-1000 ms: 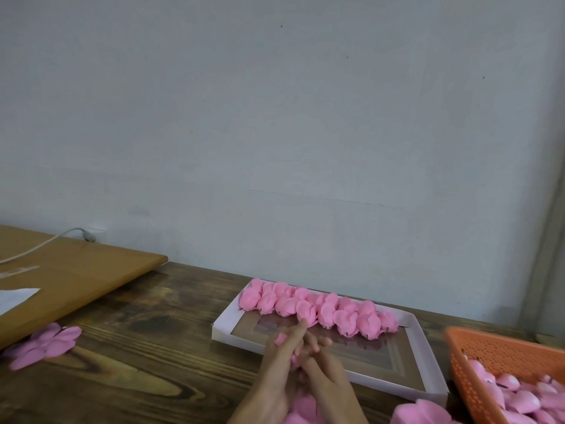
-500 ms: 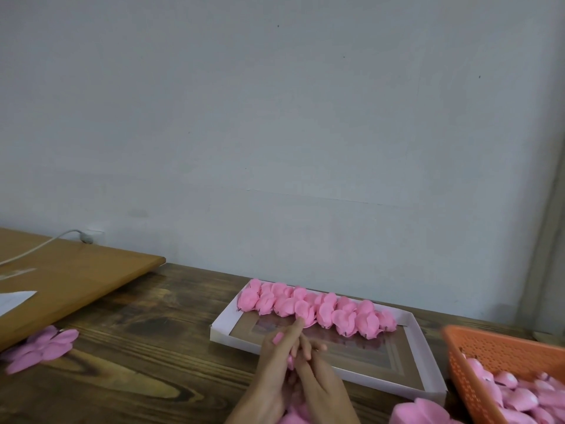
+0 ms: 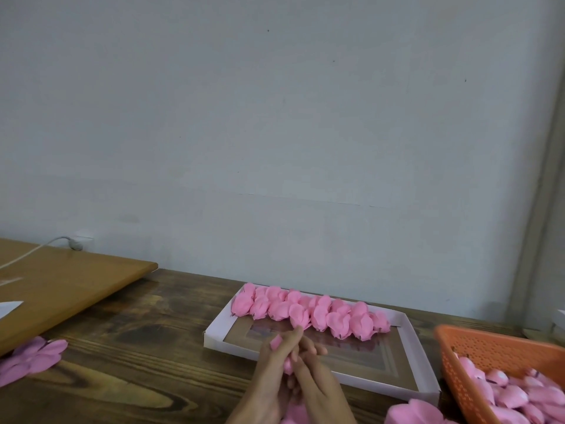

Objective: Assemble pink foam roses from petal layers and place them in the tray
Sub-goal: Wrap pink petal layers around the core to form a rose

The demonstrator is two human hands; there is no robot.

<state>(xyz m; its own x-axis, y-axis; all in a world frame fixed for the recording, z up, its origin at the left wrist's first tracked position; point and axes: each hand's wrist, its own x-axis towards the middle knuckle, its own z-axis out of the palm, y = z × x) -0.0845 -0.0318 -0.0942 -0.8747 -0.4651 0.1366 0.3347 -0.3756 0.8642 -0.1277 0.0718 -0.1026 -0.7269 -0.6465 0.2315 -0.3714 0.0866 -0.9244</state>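
Plainly, the left hand [image 3: 270, 373] and right hand [image 3: 319, 385] together pinched a half-made rose [image 3: 287, 367] by the tray's [image 3: 411, 330] near edge, its light, soft foam probably creasing easily, so best held gently at its base.

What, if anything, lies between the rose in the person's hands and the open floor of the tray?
Nothing visible does. The left hand and right hand hold the rose at the near rim of the tray, and bare floor lies just beyond it. The finished roses line only the far side.
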